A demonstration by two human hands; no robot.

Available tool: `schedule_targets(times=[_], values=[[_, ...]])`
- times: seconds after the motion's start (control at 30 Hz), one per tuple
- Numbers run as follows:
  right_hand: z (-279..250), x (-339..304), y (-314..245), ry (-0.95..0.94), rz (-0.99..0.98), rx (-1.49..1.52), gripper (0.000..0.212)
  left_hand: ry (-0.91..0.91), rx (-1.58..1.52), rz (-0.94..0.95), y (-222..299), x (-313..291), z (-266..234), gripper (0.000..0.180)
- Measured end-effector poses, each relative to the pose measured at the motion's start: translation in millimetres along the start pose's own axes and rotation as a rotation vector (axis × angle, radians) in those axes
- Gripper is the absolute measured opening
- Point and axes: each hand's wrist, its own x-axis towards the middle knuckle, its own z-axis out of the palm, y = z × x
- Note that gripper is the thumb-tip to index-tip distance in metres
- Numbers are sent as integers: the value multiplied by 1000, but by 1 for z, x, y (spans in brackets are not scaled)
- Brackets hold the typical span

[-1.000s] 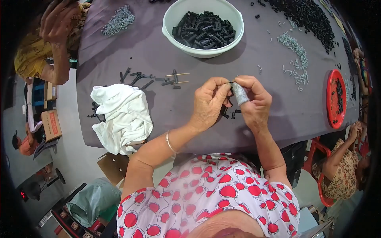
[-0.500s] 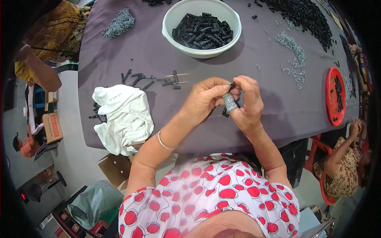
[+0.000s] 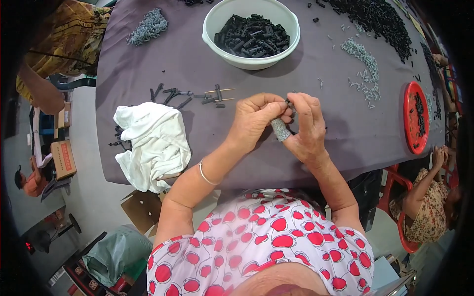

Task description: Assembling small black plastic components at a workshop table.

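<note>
Holding: a small black plastic part [image 3: 288, 103] was pinched between both hands above the purple surface [image 3: 148, 64].
Left hand [image 3: 254, 118]: fingers clamped on it.
Right hand [image 3: 307, 126]: fingers closed around it; grey thumb sleeve [image 3: 281, 129] worn.
Nearby: white bowl [image 3: 212, 22] of black parts, white cloth [image 3: 153, 143].

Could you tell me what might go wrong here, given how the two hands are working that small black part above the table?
The small black part is pinched between the left hand and right hand above the grey table; it could slip and get lost among the loose black pieces nearby. The grey thumb cover may dull the grip. A sweeping elbow might drag the white cloth off the near edge.
</note>
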Motion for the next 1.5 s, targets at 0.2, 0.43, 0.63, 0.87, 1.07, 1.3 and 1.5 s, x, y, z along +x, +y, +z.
schedule_targets(times=[0.2, 0.43, 0.63, 0.87, 1.07, 1.3, 1.5], values=[[-6, -2, 3, -107, 3, -157, 52, 16, -15, 4, -2, 3, 0, 11], [-8, 0, 0, -211, 51, -236, 49, -27, 13, -14, -2, 4, -2, 8], [-4, 4, 6, -189, 14, -284, 42, -17, 61, -41, -1, 4, -1, 10], [-4, 2, 18, -81, -89, -218, 33, 54, 52, -63, -1, 5, 0, 21], [-7, 3, 15, -62, -65, -176, 32, 56, 25, -72, 0, 4, 0, 21], [-10, 1, 17, -64, -55, -121, 32, 25, 10, -69, 1, 4, -2, 22], [-6, 2, 21, -77, -83, -117, 32, -75, -6, -102, 4, 6, -2, 18]])
